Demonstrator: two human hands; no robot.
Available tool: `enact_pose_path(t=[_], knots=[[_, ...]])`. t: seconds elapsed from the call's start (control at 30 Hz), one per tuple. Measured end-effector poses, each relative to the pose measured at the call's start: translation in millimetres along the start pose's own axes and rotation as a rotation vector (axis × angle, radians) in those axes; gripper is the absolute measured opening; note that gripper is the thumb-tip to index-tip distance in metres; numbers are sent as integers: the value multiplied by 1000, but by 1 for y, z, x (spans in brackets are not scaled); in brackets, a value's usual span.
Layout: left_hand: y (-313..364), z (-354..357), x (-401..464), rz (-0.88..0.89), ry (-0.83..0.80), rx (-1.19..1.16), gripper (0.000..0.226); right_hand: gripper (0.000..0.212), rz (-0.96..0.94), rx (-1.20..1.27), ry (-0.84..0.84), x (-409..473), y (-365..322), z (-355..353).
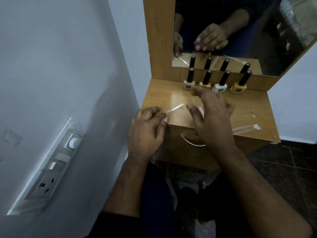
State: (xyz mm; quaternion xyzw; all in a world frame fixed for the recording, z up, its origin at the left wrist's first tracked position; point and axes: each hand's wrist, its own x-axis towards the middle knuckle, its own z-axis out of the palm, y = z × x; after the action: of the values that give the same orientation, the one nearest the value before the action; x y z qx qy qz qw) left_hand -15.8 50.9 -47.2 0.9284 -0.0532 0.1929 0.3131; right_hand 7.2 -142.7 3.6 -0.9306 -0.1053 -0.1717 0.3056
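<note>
A clear plastic film (pixel 175 108) lies on the top of a small wooden dressing table (pixel 248 107), with a shiny fold near the front left corner. My left hand (pixel 147 129) pinches the film's edge at that corner between thumb and fingertips. My right hand (pixel 212 121) is over the middle of the tabletop, fingers spread and fairly straight, motion-blurred; whether it touches the film I cannot tell. Several nail polish bottles with tall black caps stand in a row at the back: beige (pixel 188 86), gold (pixel 205 84), white (pixel 220 87), tan (pixel 238 88).
A mirror (pixel 257 40) rises behind the bottles and reflects both hands. A drawer with a metal handle (pixel 187 140) is under the tabletop. A crumpled clear strip (pixel 247 128) lies at the front right edge. A switch and socket panel (pixel 51 167) is on the left wall.
</note>
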Motion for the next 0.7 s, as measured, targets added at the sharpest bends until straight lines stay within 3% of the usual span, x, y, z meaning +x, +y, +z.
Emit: enact_pose_path(t=[0.17,0.4,0.7], knots=[[-2,-6,0,-46,45,206,35,29,29,-15,70,-1,13,-5],[-9,-12,-7,-25,54,215,38,23,-51,-64,18,-3,4,6],[-7,-7,-3,75,55,197,30,30,-300,-123,-261,-13,-21,20]])
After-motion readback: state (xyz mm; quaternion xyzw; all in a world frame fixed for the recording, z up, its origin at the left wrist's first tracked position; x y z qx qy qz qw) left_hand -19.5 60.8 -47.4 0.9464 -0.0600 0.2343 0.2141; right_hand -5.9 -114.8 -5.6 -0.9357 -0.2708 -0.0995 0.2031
